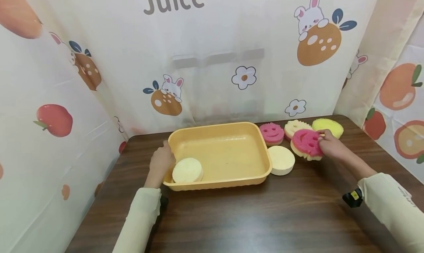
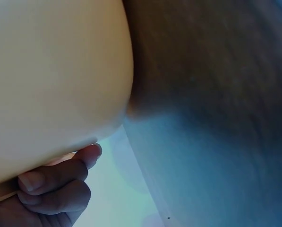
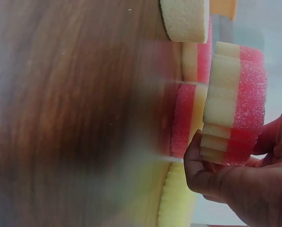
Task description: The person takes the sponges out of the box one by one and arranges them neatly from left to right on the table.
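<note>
My right hand [image 1: 328, 145] pinches a smiley-face sponge [image 1: 306, 143], pink on top and cream below, by its right edge. In the right wrist view this sponge [image 3: 235, 101] is held up off the table, with thumb and fingers on its two faces. My left hand [image 1: 161, 161] grips the left rim of a shallow yellow plastic basin [image 1: 228, 181]. Curled fingers [image 2: 60, 194] lie against the basin's outer wall in the left wrist view. Inside the basin's near left corner rests a round cream sponge [image 1: 187, 170].
Right of the basin lie another round cream sponge [image 1: 281, 160], a pink smiley sponge [image 1: 272, 134], a cream-topped sponge [image 1: 297, 127] and a yellow sponge [image 1: 328, 127]. The brown wooden table [image 1: 251, 220] meets a printed curtain [image 1: 218, 95] at its back.
</note>
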A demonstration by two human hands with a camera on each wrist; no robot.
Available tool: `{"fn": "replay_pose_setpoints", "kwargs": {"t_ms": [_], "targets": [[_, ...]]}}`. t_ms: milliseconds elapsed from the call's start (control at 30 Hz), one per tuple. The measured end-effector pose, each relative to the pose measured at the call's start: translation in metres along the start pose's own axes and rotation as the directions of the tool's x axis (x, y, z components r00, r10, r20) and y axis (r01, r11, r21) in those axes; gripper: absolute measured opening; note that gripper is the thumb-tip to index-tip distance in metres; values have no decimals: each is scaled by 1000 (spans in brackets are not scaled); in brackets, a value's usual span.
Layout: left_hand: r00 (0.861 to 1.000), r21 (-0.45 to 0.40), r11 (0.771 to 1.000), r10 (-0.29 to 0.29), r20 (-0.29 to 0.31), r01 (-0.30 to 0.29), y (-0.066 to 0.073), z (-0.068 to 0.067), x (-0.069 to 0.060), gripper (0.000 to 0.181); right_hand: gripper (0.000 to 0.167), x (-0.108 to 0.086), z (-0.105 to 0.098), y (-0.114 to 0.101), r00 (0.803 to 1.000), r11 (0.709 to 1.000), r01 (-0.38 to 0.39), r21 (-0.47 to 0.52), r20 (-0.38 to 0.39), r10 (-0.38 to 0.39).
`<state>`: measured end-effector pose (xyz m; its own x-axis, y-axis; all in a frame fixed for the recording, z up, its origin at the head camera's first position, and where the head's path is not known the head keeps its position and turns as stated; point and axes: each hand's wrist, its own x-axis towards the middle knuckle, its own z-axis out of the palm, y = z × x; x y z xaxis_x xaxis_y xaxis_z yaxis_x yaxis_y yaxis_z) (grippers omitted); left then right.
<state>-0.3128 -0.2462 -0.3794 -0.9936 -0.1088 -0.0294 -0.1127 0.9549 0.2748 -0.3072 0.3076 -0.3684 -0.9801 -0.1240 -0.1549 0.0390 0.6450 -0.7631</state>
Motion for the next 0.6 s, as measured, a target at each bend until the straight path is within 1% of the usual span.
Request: {"fn": "replay_pose_setpoints", "kwargs": {"t_ms": [67, 167, 433, 600], "targets": [[1000, 2, 1000, -4, 0, 4, -1, 0, 1, 57, 57, -1, 1, 1, 1000, 1000, -3, 11, 7, 3], [1000, 4, 1000, -1, 5, 1, -1, 0, 2, 56, 57, -2, 2, 3, 1000, 1000, 5, 0, 4, -5], [1000, 10, 1000, 2, 1, -2, -1, 1, 2, 55, 55, -8, 1, 4, 1000, 1000, 9, 7, -28, -9], [1000, 14, 1000, -4, -7, 4, -2, 0, 2, 54, 54, -11, 0, 5, 1000, 1000, 4, 13, -1, -4]]}}
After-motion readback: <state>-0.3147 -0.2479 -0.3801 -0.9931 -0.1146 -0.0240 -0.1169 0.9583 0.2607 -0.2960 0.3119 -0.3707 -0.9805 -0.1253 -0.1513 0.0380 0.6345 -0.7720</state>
